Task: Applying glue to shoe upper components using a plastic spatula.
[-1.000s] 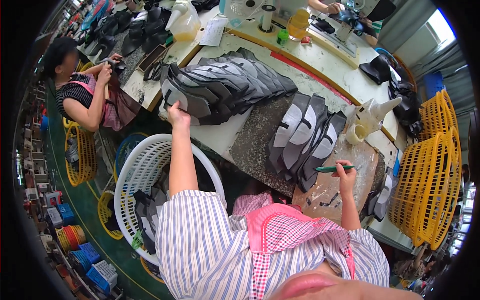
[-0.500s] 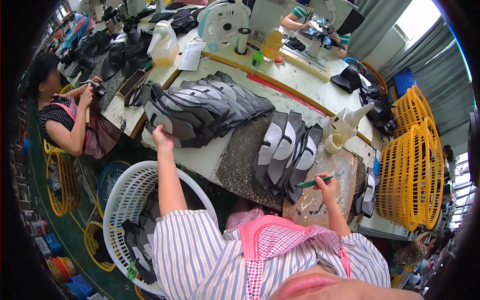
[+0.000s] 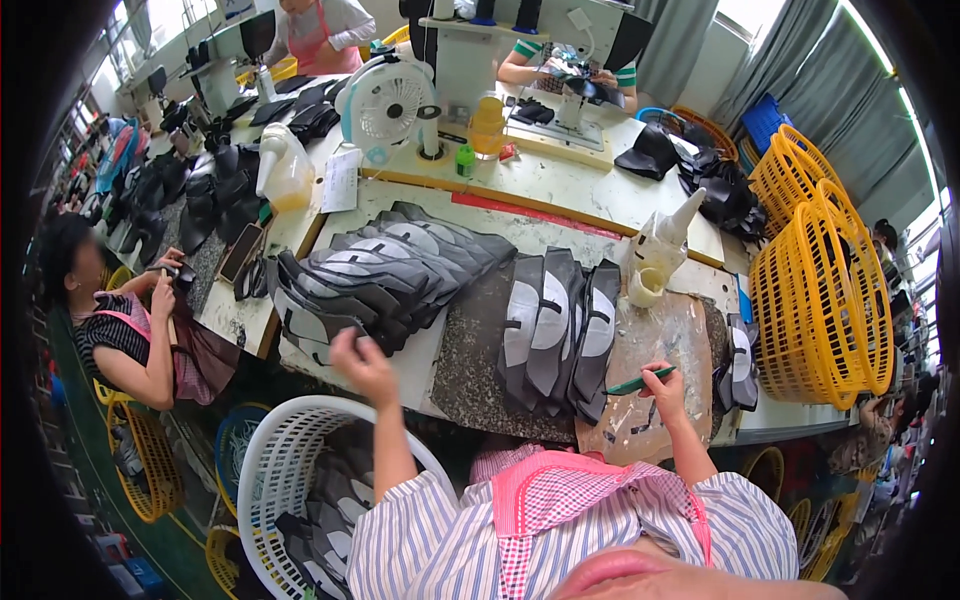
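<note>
My left hand [image 3: 362,362] hovers over the table's front edge, beside a long pile of overlapping grey fabric shoe pieces [image 3: 400,262] with pale patches. Its fingers are loosely bent and apart, slightly smeared by motion, and nothing shows in them. A slim green pen-like tool [image 3: 640,381] is gripped in my right hand [image 3: 668,395], its tip pointing left toward a smaller fanned row of the same pieces [image 3: 548,325]. This row lies on a dark speckled slab [image 3: 468,350]. Below my right hand is a stained brown board [image 3: 640,430].
A translucent spouted bottle [image 3: 662,240] stands behind the board. More pieces fill a white basket [image 3: 262,440] at my left. Yellow baskets [image 3: 815,300] are stacked on the right. A fan [image 3: 388,105] and sewing machine [image 3: 580,105] are opposite; a person [image 3: 130,330] works at left.
My left hand has come off the long pile's near end and moved right and toward me. My right hand keeps the green tool near the fanned row. The view has shifted.
</note>
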Demonstrator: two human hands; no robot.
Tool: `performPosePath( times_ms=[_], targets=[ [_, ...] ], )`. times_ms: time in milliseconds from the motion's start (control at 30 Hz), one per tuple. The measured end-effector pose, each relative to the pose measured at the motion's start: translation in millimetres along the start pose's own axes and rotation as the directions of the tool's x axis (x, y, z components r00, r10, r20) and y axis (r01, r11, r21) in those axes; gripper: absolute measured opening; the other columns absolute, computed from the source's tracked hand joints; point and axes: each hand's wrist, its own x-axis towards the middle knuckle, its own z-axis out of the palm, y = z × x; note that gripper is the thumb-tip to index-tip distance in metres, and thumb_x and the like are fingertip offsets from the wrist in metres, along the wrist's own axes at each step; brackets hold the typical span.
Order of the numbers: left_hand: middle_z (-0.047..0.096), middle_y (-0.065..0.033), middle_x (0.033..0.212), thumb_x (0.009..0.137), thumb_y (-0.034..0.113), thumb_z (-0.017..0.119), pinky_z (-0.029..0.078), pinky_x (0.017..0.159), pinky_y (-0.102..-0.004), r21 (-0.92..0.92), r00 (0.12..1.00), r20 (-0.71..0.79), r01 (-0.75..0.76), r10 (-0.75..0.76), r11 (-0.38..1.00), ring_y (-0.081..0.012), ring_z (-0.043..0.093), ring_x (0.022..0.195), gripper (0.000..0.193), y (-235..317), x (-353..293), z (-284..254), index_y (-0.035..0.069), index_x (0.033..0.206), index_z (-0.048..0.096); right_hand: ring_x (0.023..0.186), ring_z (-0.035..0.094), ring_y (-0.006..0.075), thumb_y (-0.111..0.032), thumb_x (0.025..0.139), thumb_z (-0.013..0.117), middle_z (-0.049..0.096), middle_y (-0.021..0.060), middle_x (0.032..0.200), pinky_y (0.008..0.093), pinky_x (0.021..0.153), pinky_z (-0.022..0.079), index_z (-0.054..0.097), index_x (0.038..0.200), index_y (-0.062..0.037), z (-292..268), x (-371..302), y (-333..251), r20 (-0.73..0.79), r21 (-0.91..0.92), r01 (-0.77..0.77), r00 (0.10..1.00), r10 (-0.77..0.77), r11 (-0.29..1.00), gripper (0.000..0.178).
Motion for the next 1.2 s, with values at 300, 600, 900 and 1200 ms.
performPosePath(
  times_ms=[300,600,900,1200],
  targets=[
    [0.049,-0.014,0.09,0.064,0.001,0.045,0.04,0.073,-0.0329,-0.596,0.408,0.737,0.019,0.538,0.803,-0.0281,0.047,0.084,0.033,130.2,-179.1,53.5,-0.001,0.098,0.048,0.047,0.05,0.0093,-0.013,0.075,0.053,0.053,0.0027,0.064,0.0206,0.044,0.043,0.053,0.086,-0.0031,-24.2,14.6,1.4,-0.043,-0.102,0.014,0.999,-0.019,0.995,0.015],
    [0.045,-0.0192,0.096,0.063,0.003,0.048,0.034,0.083,-0.0374,-0.411,0.547,0.739,-0.095,0.393,0.907,-0.0327,0.04,0.095,0.034,133.3,-189.2,54.9,-0.002,0.097,0.048,0.047,0.049,0.0103,-0.023,0.075,0.057,0.054,0.006,0.066,0.0219,0.041,0.041,0.055,0.081,0.0007,-50.5,70.7,24.6,-0.169,-0.024,0.054,0.984,-0.057,0.998,0.024],
    [0.017,-0.0259,0.124,0.046,0.049,0.07,0.031,0.087,-0.0419,0.274,0.442,0.876,-0.132,-0.191,0.953,-0.0402,0.028,0.11,0.11,107.9,-124.1,98.2,0.019,0.128,0.003,0.043,0.044,0.0054,-0.018,0.079,0.05,0.048,-0.0011,0.058,0.0177,0.036,0.033,0.054,0.087,-0.0029,-26.6,78.8,22.1,0.217,0.093,-0.075,0.975,0.053,0.993,0.018],
    [0.026,-0.022,0.122,0.047,0.04,0.073,0.029,0.088,-0.0406,0.207,0.562,0.827,-0.324,0.012,0.923,-0.0379,0.017,0.116,0.097,139.3,-131.3,129.2,0.006,0.123,0.023,0.042,0.044,0.0047,-0.018,0.078,0.052,0.051,-0.0003,0.06,0.0169,0.037,0.034,0.055,0.083,-0.0023,-45.9,83.0,32.5,0.169,0.203,-0.079,0.985,0.045,0.976,0.017]
  ],
)
